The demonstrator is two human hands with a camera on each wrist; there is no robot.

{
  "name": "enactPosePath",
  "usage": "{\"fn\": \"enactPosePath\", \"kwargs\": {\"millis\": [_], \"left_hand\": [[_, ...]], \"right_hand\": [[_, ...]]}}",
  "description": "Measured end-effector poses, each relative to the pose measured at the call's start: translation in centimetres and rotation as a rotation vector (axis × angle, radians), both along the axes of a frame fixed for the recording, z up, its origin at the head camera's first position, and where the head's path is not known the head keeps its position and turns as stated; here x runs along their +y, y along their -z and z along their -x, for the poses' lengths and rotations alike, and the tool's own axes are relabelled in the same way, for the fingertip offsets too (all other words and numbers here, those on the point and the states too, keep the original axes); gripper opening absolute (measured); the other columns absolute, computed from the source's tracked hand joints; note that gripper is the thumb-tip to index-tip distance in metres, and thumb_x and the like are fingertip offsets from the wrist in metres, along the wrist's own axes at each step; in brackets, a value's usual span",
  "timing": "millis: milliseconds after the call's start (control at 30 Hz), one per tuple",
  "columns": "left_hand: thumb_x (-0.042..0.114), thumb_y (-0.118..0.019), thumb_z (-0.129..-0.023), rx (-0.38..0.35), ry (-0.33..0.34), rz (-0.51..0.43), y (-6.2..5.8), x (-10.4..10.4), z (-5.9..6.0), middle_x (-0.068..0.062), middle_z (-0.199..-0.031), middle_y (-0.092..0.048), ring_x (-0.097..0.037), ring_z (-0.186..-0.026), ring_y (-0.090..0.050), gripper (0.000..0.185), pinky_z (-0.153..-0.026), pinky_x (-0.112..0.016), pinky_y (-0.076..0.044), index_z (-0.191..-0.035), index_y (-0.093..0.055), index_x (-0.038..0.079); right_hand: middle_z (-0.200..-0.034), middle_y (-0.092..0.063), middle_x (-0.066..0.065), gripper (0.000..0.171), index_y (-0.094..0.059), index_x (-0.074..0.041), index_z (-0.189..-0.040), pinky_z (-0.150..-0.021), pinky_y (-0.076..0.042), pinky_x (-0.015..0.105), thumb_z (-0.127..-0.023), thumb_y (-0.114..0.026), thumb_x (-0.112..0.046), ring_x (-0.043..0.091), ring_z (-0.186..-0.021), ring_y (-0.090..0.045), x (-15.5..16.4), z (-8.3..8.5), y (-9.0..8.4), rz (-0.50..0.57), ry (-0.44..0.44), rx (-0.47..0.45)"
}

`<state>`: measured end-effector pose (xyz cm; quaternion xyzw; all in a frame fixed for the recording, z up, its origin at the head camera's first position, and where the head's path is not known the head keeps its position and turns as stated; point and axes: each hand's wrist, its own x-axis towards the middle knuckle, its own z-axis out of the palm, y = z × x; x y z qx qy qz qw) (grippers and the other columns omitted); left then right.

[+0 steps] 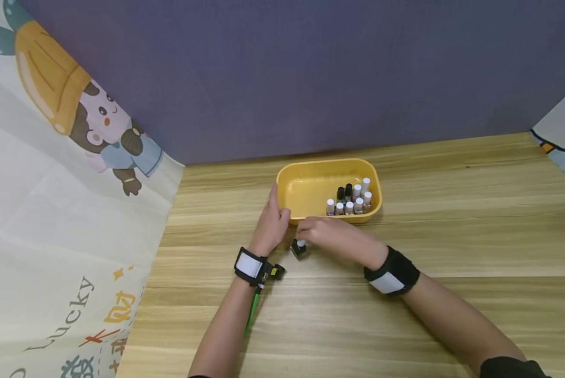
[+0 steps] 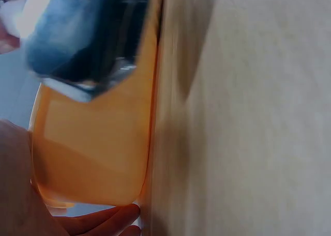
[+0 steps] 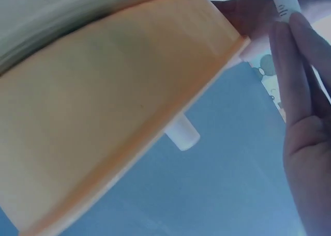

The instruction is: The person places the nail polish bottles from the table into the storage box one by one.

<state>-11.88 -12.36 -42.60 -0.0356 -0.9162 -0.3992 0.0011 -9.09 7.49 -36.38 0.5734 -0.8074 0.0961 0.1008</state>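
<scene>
A yellow tray (image 1: 311,167) sits on the wooden table and holds several small white-capped and black-capped bottles (image 1: 351,200) in its right end. My left hand (image 1: 278,209) rests against the tray's front left corner, with its fingers straight along the wall and the thumb on the front edge. Just in front of the tray, my right hand (image 1: 303,232) pinches the white cap of a small dark bottle (image 1: 299,248). In the left wrist view that bottle (image 2: 85,37) is a blur beside the tray's wall (image 2: 93,148). The right wrist view shows fingers (image 3: 297,86) on the cap (image 3: 286,2).
A purple backdrop stands behind the table. A printed cartoon cloth (image 1: 60,210) hangs along the left side, and another cloth edge (image 1: 563,142) shows at the far right. Bare wooden tabletop (image 1: 452,210) spreads to the right and front of the tray.
</scene>
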Motion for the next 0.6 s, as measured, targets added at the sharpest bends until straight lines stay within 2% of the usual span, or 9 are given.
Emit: {"fn": "enactPosePath", "kwargs": {"millis": [400,600], "left_hand": [[0.023,-0.041,-0.095,0.005,-0.004,0.000,-0.1,0.0,0.0,-0.016,-0.161,-0.028,-0.024,-0.117,-0.049,0.077,-0.104,-0.042,-0.043,-0.161,-0.002,0.016],[0.024,-0.040,-0.095,0.003,-0.004,0.010,0.0,-0.1,0.0,-0.016,-0.162,-0.026,-0.021,-0.134,-0.043,0.077,-0.114,-0.042,-0.035,-0.161,0.000,0.017]], "right_hand": [[-0.106,-0.068,0.002,0.026,-0.074,-0.007,-0.106,-0.085,-0.054,0.023,-0.084,-0.069,0.006,0.015,-0.100,-0.063,1.1,-0.4,-2.1,0.094,0.038,-0.012],[-0.108,-0.069,0.006,0.026,-0.074,-0.002,-0.105,-0.088,-0.055,0.027,-0.081,-0.072,0.007,0.018,-0.102,-0.065,2.3,0.0,-3.0,0.194,0.095,-0.002]]}}
